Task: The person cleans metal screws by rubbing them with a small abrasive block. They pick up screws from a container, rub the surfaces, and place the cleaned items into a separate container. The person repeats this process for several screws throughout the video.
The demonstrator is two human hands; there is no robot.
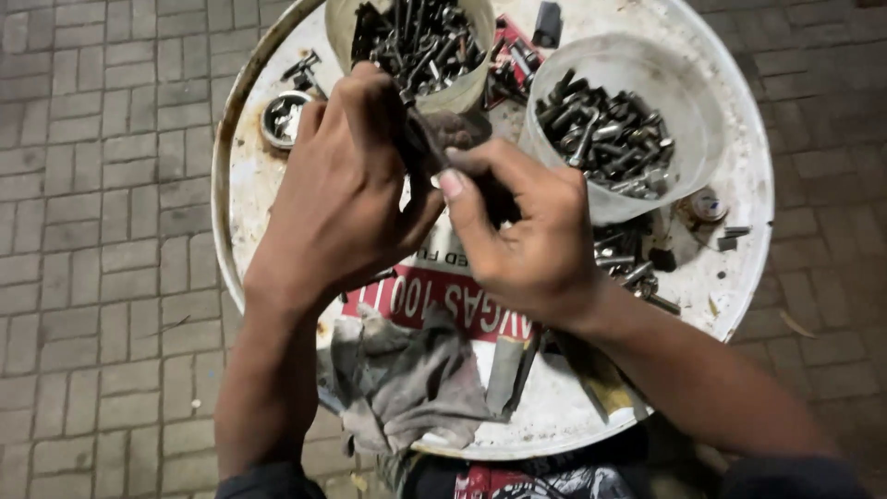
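Both hands meet over the middle of the round white metal drum top point(739, 185), and between them runs a dark slender bolt-like piece point(427, 139), long axis slanting from upper left, near the rim of the cream plastic tub of dark bolts point(420, 42), down to lower right. Left hand point(342, 194) is curled shut around its upper stretch, right hand point(527, 231) pinches the lower end with thumb pressed on top. Neither hand is nearer; a grey crumpled rag point(407, 379) lies just below the wrists.
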